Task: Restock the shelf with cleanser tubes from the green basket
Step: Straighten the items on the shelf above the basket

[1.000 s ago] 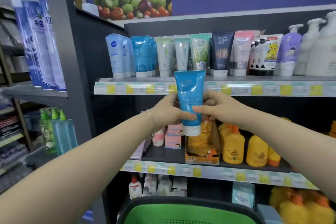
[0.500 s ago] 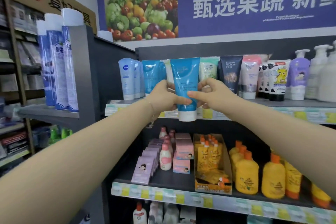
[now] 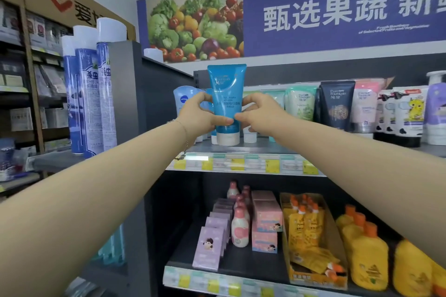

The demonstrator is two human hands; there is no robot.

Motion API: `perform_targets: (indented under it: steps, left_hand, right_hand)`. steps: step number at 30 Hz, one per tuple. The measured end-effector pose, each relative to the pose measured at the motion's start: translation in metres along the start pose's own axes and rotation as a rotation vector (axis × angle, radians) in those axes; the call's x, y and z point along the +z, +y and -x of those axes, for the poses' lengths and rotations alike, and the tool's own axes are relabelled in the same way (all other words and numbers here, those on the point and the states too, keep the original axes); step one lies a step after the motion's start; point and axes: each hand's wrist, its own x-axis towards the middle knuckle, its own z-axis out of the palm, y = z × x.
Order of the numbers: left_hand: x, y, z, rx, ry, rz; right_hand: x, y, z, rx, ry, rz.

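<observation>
Item: blue tube (image 3: 226, 101) | Place: front of top shelf (image 3: 265, 149), before the row of tubes (image 3: 300, 103) | Axis: upright, cap down (touching the shelf or not, cannot tell) | Hold: left grip (image 3: 196, 116) and right grip (image 3: 259, 116) pinching its lower sides | Progress: placing nearly done, release left; basket unseen

A shop, supermarket aisle; dark shelves (image 3: 241, 149) edged with yellow price tags (image 3: 237, 164); rows of cosmetic tubes (image 3: 337, 103), yellow bottles (image 3: 369, 265), spray cans (image 3: 89, 96); produce banner (image 3: 289, 17) overhead.
</observation>
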Motion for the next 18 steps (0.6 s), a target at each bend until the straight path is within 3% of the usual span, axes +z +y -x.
perform_targets:
  steps: [18]
  left_hand:
    - [-0.005, -0.069, -0.056, 0.052, 0.165, -0.127]
  right_hand:
    - [0.057, 0.026, -0.053, 0.02, -0.027, 0.074]
